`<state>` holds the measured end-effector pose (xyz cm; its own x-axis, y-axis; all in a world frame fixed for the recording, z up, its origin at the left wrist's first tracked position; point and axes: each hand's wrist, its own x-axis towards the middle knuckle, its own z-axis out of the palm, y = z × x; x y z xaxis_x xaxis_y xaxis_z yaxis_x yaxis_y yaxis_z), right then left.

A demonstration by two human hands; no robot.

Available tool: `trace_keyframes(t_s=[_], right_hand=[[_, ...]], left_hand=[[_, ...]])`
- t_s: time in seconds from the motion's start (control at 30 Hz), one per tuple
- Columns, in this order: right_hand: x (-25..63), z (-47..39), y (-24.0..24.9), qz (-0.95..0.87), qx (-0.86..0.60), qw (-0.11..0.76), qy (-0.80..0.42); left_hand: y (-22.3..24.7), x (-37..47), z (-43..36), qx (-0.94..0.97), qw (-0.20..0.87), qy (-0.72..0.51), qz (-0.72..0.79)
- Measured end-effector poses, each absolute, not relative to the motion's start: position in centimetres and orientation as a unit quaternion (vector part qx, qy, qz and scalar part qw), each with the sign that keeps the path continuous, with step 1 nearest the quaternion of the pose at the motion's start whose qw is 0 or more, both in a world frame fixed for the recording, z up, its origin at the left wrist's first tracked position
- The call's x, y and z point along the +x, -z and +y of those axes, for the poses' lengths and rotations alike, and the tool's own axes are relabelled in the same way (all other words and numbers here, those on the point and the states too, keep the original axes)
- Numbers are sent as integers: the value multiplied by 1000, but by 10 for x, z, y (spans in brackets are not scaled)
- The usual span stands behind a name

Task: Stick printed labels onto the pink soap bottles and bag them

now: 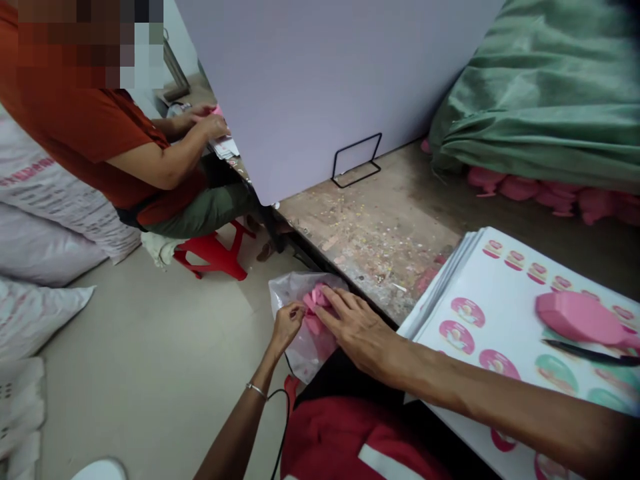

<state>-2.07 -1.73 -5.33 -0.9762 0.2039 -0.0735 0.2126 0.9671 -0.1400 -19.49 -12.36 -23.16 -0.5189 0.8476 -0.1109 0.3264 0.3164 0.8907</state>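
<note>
A clear plastic bag (287,293) hangs beside the table edge, close to my lap, with several soft-looking pink pieces (315,300) in its mouth; their exact kind is not clear. My left hand (289,325) is at the bag's near left side, fingers curled in a pinch against the pink pieces. What is between those fingertips, if anything, is hidden. Reaching in from the right, my right hand (363,333) lies over the bag with its fingers stretched out, their tips touching the pink pieces.
Printed sticker sheets (505,293) are stacked at right, bearing a pink moulded object (575,317) and a black pen (590,352). A pale panel (350,87) stands across the littered table (370,233). Green cloth (545,107) covers pink items. A co-worker (150,153) sits on a red stool (220,253).
</note>
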Motion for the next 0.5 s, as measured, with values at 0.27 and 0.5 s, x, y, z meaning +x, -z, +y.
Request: trace_keyframes(t_s=[0.27,0.5], right_hand=[[78,-70,36,974,131,-78,165],[13,-83,181,854,443,-115,247]], left_hand=[[252,-250,-104,288,258,-286,877],[274,-268,-84,109,255,-205,939]])
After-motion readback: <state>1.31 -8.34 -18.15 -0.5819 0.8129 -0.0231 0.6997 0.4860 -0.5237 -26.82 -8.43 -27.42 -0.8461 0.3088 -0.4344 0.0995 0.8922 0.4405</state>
